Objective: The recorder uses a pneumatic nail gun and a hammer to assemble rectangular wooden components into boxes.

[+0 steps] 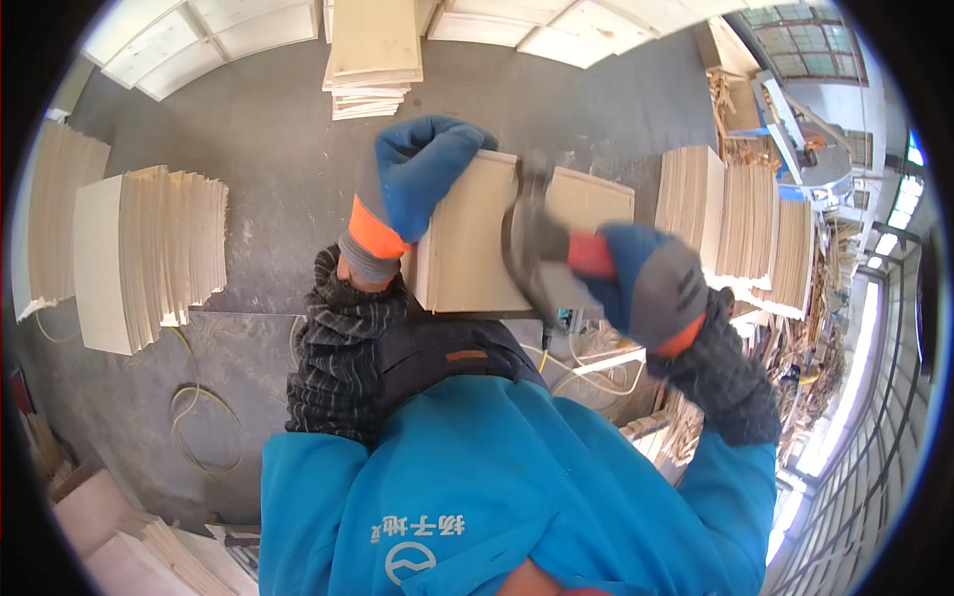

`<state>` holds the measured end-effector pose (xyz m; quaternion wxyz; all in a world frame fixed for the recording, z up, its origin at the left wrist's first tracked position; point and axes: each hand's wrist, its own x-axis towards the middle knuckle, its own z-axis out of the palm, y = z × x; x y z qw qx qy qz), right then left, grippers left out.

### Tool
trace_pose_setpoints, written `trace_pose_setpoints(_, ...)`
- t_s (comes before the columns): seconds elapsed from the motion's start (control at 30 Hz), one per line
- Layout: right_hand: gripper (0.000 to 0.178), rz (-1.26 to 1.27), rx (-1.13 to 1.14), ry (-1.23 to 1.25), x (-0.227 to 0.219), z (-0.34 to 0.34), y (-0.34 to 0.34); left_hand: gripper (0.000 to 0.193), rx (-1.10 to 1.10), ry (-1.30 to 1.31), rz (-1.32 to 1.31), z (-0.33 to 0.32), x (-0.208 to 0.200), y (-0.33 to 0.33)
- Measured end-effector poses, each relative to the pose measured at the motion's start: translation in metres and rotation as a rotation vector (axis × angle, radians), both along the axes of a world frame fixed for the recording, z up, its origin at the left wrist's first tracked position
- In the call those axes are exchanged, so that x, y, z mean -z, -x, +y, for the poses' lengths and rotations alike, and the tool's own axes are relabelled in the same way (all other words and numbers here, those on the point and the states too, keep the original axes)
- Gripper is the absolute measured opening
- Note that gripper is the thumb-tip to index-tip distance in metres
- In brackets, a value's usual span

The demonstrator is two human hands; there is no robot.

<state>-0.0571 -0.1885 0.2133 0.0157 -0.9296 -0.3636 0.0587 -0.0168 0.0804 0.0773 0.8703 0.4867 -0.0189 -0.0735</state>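
Observation:
In front of my waist lies a pale wooden board (pixel 472 243) with a thick edge, possibly several layers. My left hand (pixel 422 174), in a blue and grey glove with an orange cuff, is closed at the board's far left corner; its fingertips are partly hidden. My right hand (pixel 651 283), in a matching glove, is wrapped around the red handle of a claw hammer (pixel 537 238). The hammer's dark head is over the board, smeared by motion and hiding part of its middle. I cannot tell whether the head touches the wood.
Stacks of thin wooden boards stand at the left (pixel 149 258), the right (pixel 740 214) and the far middle (pixel 373 50). A yellowish hose (pixel 204 437) coils on the grey floor (pixel 268 99). Wood scraps (pixel 785 397) pile up at the far right.

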Motion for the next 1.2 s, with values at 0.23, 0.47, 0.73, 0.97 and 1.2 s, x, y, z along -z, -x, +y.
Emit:
trace_pose_setpoints(0.23,0.038,0.011,0.002,-0.094,0.0,0.001,0.006,0.022,0.007,-0.001,0.044,0.002,-0.004,-0.004)
trace_pose_setpoints(0.47,0.035,-0.059,-0.05,-0.034,0.004,0.0,0.017,0.022,-0.011,-0.009,0.018,0.0,-0.005,0.002)
trace_pose_setpoints(0.73,0.034,-0.102,0.017,-0.065,0.005,-0.004,0.015,0.022,0.035,0.022,0.041,-0.006,-0.007,-0.005)
trace_pose_setpoints(0.97,0.034,-0.121,0.053,-0.094,0.01,-0.005,0.025,0.021,0.044,0.004,0.024,-0.006,-0.005,0.0)
trace_pose_setpoints(1.2,0.028,-0.012,-0.016,-0.033,0.003,0.0,0.041,0.022,0.021,0.026,0.032,-0.006,-0.001,-0.003)
